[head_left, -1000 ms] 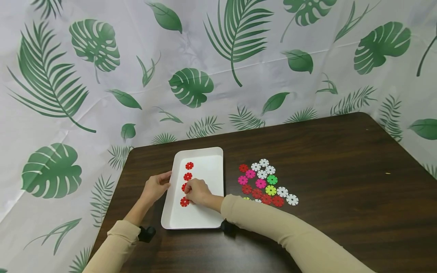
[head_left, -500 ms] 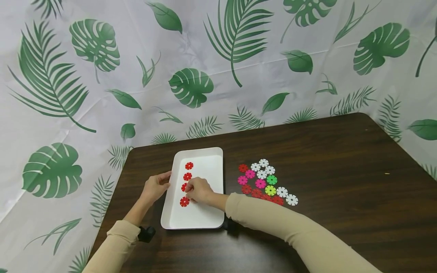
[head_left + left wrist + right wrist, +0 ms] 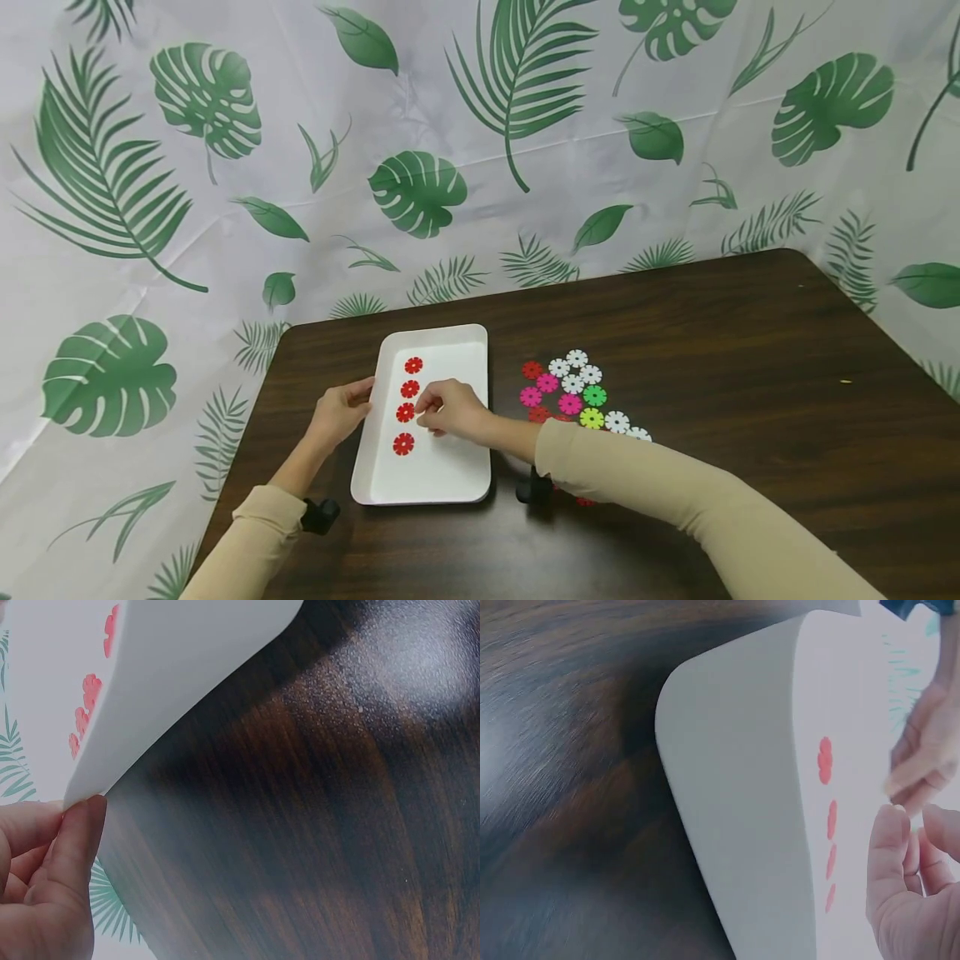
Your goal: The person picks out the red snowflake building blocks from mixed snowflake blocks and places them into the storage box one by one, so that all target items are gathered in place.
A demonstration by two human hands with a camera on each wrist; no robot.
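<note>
A white tray (image 3: 450,479) lies on the table, with several red notched plastic discs (image 3: 403,444) in a column along its left half. My left hand (image 3: 341,412) is at the tray's left side; in the left wrist view, thumb and fingers (image 3: 79,832) pinch the rim. Over the middle of the tray hovers my right hand (image 3: 457,410), just right of the red discs. Its fingers are loosely bent, and the right wrist view shows thumb and fingers (image 3: 889,836) apart with nothing between them.
Right of the tray, loose notched discs lie on the dark wooden table (image 3: 712,350): white (image 3: 577,358), pink (image 3: 570,404), green (image 3: 595,395), yellow (image 3: 592,418) and red (image 3: 532,369). The right sleeve (image 3: 645,471) covers part of them. A leaf-patterned cloth (image 3: 420,267) hangs behind.
My right hand has drawn back rightward from the red discs, uncovering the third one in the column. The left hand stays at the rim.
</note>
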